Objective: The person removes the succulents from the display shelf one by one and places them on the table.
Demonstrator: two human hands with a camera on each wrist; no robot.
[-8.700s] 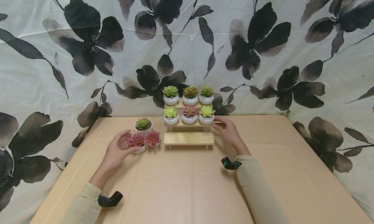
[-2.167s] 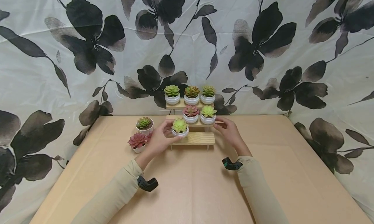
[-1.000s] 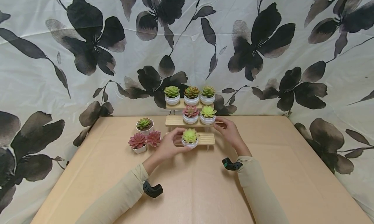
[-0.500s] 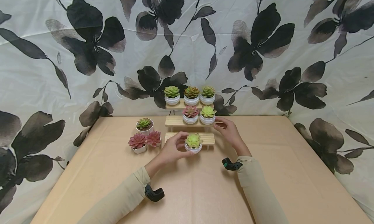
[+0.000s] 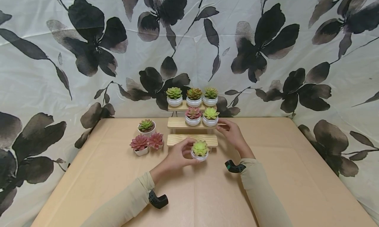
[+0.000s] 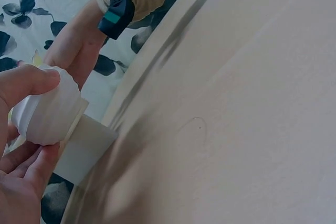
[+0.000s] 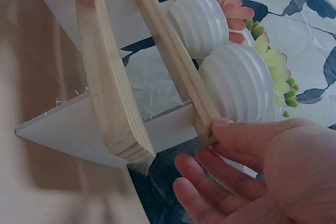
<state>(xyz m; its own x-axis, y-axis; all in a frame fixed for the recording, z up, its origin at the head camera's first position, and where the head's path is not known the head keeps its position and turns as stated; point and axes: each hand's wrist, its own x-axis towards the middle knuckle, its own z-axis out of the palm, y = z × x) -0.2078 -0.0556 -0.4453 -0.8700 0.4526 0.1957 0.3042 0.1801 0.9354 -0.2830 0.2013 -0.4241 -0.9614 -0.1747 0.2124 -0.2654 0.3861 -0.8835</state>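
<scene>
In the head view my left hand [image 5: 174, 157] grips a light green succulent in a white ribbed pot [image 5: 200, 149], just in front of the lowest step of a wooden tiered stand [image 5: 179, 139]. The left wrist view shows its white pot [image 6: 50, 111] between thumb and fingers, above the table. My right hand [image 5: 232, 135] is at the right end of the stand's middle shelf. Seen from the right wrist, the thumb and index finger pinch that shelf's end [image 7: 202, 114]. On this shelf stand a pink succulent [image 5: 193, 112] and a yellow-green one [image 5: 211, 113]; its left part is bare.
Three potted succulents line the top shelf [image 5: 171, 107]. Left of the stand, on the table [image 5: 237, 194], are a green succulent in a round white pot [image 5: 146, 127] and two pink succulents, one [image 5: 139, 143] beside the other [image 5: 155, 140]. A floral cloth [image 5: 189, 56] hangs behind.
My left hand has left the pink succulents and lifted the light green one off the middle shelf's left end. It has moved toward me and rightward. My right hand has stayed at the shelf.
</scene>
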